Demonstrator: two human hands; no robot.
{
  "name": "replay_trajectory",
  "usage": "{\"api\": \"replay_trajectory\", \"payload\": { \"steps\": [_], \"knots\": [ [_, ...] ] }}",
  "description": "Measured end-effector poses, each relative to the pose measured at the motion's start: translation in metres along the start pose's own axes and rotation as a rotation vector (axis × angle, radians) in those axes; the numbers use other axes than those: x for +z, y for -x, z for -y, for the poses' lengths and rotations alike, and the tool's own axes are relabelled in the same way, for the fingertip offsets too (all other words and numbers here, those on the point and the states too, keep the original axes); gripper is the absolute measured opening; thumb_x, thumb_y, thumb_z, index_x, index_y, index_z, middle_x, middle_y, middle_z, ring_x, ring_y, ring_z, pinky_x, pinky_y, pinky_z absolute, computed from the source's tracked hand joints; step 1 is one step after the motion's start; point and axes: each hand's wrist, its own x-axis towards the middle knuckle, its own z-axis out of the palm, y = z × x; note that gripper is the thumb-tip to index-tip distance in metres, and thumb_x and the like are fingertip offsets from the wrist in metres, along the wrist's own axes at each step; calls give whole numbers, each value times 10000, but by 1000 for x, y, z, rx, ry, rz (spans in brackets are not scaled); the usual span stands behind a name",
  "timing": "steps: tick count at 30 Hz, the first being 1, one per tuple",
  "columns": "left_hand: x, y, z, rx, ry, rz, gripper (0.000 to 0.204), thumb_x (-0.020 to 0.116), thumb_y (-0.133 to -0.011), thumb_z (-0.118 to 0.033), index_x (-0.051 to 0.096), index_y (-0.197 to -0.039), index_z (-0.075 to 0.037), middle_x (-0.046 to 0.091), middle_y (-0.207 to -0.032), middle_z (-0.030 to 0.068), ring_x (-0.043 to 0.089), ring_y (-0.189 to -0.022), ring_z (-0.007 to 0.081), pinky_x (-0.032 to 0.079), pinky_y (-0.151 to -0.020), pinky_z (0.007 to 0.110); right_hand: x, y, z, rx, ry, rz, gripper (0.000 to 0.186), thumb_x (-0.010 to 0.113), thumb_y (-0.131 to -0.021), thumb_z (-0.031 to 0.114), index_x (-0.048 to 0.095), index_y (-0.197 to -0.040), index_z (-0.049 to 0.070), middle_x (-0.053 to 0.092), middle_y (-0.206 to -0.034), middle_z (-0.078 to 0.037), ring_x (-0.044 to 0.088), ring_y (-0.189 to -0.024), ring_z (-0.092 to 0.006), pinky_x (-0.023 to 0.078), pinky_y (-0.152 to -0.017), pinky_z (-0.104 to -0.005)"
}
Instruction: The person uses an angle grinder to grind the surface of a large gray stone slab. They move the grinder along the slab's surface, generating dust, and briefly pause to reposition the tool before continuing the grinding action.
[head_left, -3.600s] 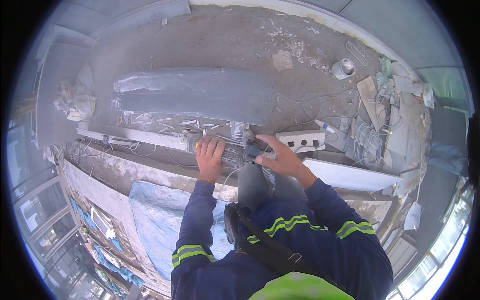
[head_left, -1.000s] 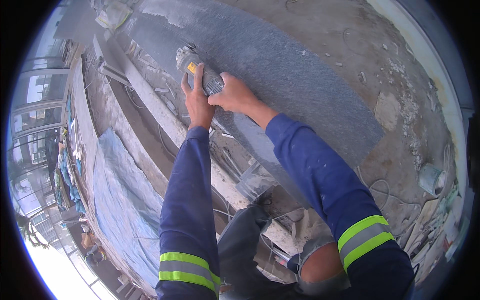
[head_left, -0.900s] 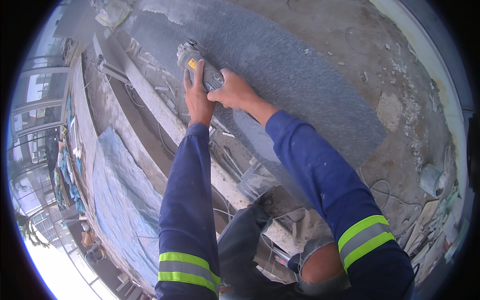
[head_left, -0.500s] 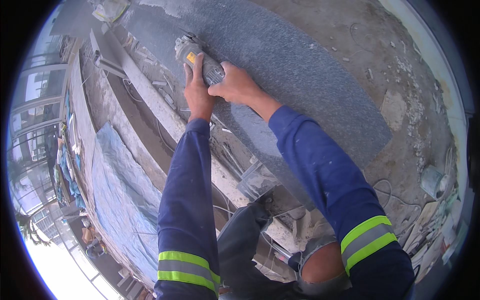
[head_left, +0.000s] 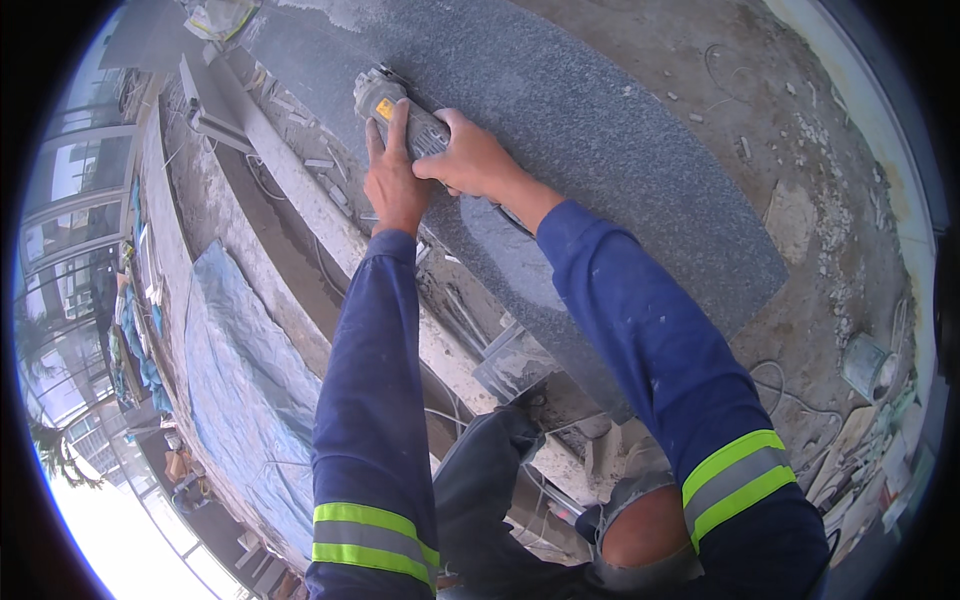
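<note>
A dusty grey angle grinder (head_left: 424,130) with a yellow label lies against a dark grey speckled stone slab (head_left: 600,150), its head pointing away from me to the upper left. My right hand (head_left: 476,158) is closed round the rear of its body. From the near left side, my left hand (head_left: 396,190) grips the same tool, with its index finger stretched along the casing. The grinder's disc shows only as a thin dark edge beyond the head. A pale dusty patch (head_left: 505,250) marks the slab near my right wrist, where a dark cord runs off.
A long pale beam (head_left: 300,180) runs beneath the slab's left side. Rubble and a dusty bucket (head_left: 868,366) lie to the right. A blue tarp (head_left: 245,390) covers ground at the left. Loose cables (head_left: 775,375) cross the floor, and my knee is close below the slab.
The grinder and both hands have shifted very slightly, with the grinder's head a little farther up and right. Both hands keep their hold.
</note>
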Motion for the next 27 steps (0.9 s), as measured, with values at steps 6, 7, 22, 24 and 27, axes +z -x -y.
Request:
{"api": "replay_trajectory", "payload": {
  "steps": [6, 7, 22, 24, 27],
  "knots": [
    [-7, -14, 8, 145, -254, 4, 939, 918, -804, -259, 506, -1634, -412, 412, -1764, 190, 652, -1422, 395, 415, -1222, 622, -3, 2, 13, -20, -55, -4, 912, 804, -920, 407, 464, -1664, 3, 762, -1239, -264, 769, -760, -251, 625, -652, -372],
    [-8, -16, 9, 171, -217, -8, 942, 924, -796, -257, 510, -1631, -395, 416, -1757, 198, 639, -1433, 398, 431, -1206, 606, -4, 2, 14, -12, -65, -11, 892, 776, -956, 433, 458, -1673, 9, 760, -1257, -266, 774, -770, -256, 626, -653, -375],
    [-14, -5, -1, 249, -55, -41, 818, 902, -827, -255, 587, -1580, -301, 413, -1707, 344, 706, -1290, 508, 656, -958, 520, 0, 13, 19, 53, 39, 1, 724, 542, -1109, 427, 450, -1674, -15, 675, -1448, -352, 747, -1228, -458, 603, -1074, -484],
    [-15, -2, -4, 211, -47, -13, 814, 904, -825, -258, 591, -1575, -309, 407, -1712, 342, 702, -1301, 503, 658, -956, 520, -1, 16, 19, 65, 34, 3, 721, 550, -1110, 427, 445, -1686, 4, 690, -1435, -333, 765, -1114, -415, 621, -963, -458],
    [-16, 1, -7, 202, -45, -7, 830, 913, -815, -258, 586, -1575, -323, 395, -1722, 336, 700, -1310, 498, 664, -947, 515, 0, 15, 18, 9, 86, -40, 728, 565, -1112, 430, 429, -1711, 38, 709, -1426, -301, 821, -890, -331, 672, -727, -395]
  ]
}}
